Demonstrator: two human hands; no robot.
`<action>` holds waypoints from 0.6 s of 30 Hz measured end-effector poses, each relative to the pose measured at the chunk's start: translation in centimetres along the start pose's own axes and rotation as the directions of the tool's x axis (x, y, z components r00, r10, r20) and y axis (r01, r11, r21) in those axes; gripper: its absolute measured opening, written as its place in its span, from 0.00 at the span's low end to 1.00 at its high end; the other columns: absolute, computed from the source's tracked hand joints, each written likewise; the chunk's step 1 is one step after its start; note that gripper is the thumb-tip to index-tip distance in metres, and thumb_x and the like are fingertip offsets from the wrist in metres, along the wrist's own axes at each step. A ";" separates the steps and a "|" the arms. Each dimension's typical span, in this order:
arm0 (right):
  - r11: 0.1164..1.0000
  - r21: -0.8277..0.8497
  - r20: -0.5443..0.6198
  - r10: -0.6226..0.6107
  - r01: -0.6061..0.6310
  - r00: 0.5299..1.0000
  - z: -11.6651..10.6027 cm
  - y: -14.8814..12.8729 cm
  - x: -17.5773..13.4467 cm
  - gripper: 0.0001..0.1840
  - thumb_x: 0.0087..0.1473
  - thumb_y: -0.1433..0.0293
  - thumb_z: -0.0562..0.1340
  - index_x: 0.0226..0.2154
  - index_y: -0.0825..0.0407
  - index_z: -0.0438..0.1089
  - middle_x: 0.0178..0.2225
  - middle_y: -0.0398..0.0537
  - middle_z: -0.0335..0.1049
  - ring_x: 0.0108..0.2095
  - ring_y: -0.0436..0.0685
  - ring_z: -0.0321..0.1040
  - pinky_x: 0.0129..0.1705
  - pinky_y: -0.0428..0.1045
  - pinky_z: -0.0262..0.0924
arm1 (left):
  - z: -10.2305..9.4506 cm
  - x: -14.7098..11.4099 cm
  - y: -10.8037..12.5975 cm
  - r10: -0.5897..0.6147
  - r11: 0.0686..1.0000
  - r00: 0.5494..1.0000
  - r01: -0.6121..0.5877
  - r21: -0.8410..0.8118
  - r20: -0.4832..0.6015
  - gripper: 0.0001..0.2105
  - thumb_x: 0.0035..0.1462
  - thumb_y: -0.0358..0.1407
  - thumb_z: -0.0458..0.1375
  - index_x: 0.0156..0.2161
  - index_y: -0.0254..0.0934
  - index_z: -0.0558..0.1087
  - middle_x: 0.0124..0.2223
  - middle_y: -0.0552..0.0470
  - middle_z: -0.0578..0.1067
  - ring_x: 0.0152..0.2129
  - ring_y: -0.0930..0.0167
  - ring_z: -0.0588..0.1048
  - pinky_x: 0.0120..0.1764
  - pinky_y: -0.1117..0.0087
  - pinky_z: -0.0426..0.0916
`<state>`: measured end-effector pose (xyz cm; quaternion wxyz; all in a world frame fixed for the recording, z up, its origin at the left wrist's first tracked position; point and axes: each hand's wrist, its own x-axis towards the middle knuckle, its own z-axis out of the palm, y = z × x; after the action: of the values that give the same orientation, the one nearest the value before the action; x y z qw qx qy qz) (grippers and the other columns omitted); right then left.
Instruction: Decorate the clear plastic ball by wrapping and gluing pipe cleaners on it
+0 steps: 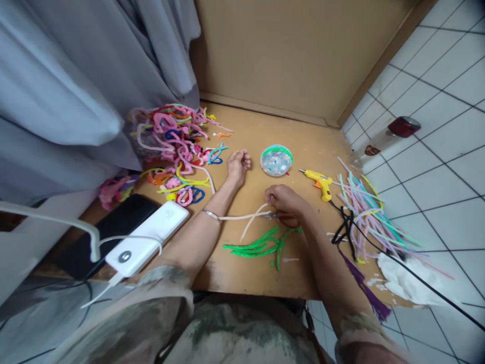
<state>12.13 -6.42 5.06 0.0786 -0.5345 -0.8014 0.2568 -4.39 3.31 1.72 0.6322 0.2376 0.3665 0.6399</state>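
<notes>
My left hand (pixel 238 164) is above the middle of the table, palm turned up and fingers curled in; whatever they may hold is hidden. To its right and nearer me, my right hand (pixel 285 198) is closed with the knuckles up, its fingertips out of sight. Pale pipe cleaners (pixel 246 217) cross just left of it, one end reaching close to its fingers. Beneath that hand lies a red-handled cutting tool (pixel 288 219), partly covered. Several green pipe cleaners (pixel 253 248) lie closer to me. Beyond both hands sits a round clear container (pixel 276 163) with a green rim.
A yellow glue gun (pixel 319 183) lies right, its black cord trailing. Loose pastel pipe cleaners (pixel 366 212) and white tissue (pixel 409 275) are farther right, near a bottle (pixel 386 141). Left are a colourful pipe cleaner pile (pixel 170 131), a white power bank (pixel 147 237) and a black phone (pixel 132 212).
</notes>
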 end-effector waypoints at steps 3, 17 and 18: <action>0.996 -0.076 -0.017 -0.040 0.038 0.999 -0.1 -0.4 -0.1 0.11 0.43 0.82 0.59 0.22 0.52 0.71 0.27 0.45 0.71 0.28 0.51 0.62 0.31 0.45 0.53 | -0.1 0.0 0.0 0.017 0.999 0.999 -0.018 0.027 0.031 0.08 0.59 0.35 0.59 0.30 0.37 0.68 0.22 0.59 0.69 0.15 0.80 0.65 0.19 0.79 0.59; 0.963 0.088 -0.475 -0.185 0.256 0.860 -2.8 0.5 -1.0 0.06 0.51 0.75 0.57 0.28 0.52 0.69 0.29 0.45 0.69 0.31 0.54 0.64 0.36 0.48 0.56 | -0.1 -1.5 1.2 -0.169 0.982 0.873 0.111 0.151 0.458 0.19 0.49 0.46 0.68 0.24 0.31 0.71 0.18 0.56 0.69 0.12 0.82 0.61 0.17 0.79 0.50; 0.965 0.077 -0.493 -0.183 0.253 0.851 -2.8 0.5 -1.1 0.06 0.51 0.76 0.56 0.28 0.52 0.69 0.29 0.45 0.69 0.31 0.54 0.64 0.36 0.48 0.56 | -0.2 -1.6 1.2 -0.199 0.977 0.832 0.127 0.173 0.518 0.18 0.46 0.46 0.70 0.26 0.30 0.73 0.20 0.54 0.72 0.13 0.81 0.62 0.17 0.79 0.51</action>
<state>14.13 -6.30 7.36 0.3408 -0.4802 -0.7922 0.1603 -5.20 1.75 2.78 0.7443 0.4144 0.2369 0.4671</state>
